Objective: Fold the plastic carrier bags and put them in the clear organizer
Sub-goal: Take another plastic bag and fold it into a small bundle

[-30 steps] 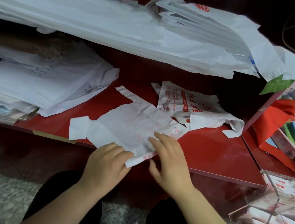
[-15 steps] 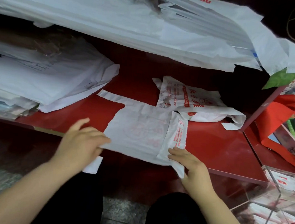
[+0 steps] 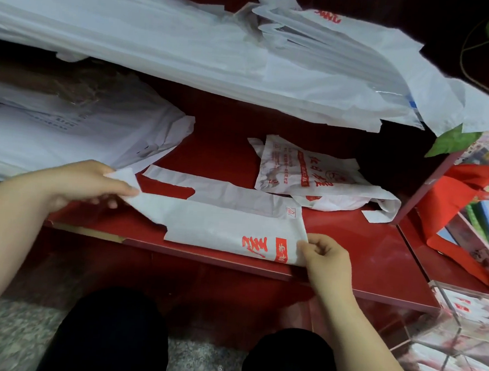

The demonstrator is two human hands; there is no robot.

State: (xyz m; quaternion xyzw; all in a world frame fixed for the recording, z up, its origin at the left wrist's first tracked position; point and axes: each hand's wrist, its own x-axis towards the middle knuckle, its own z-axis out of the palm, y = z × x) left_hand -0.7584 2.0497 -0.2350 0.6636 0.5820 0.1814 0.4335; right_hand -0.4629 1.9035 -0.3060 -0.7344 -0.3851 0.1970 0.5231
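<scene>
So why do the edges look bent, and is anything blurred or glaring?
Head view: the wide lens bows the stacked bags at the top and stretches the forearms; the carrier bag, left hand and right hand look fairly sharp; the red shelf carries a soft sheen; reflections haze the clear organizer.

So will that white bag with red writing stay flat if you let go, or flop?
Probably flop: the white carrier bag is thin, creased film, stretched flat between the left hand and right hand pinching its ends. It looks very light, so a push would likely slide or bunch it on the glossy red shelf.
</scene>
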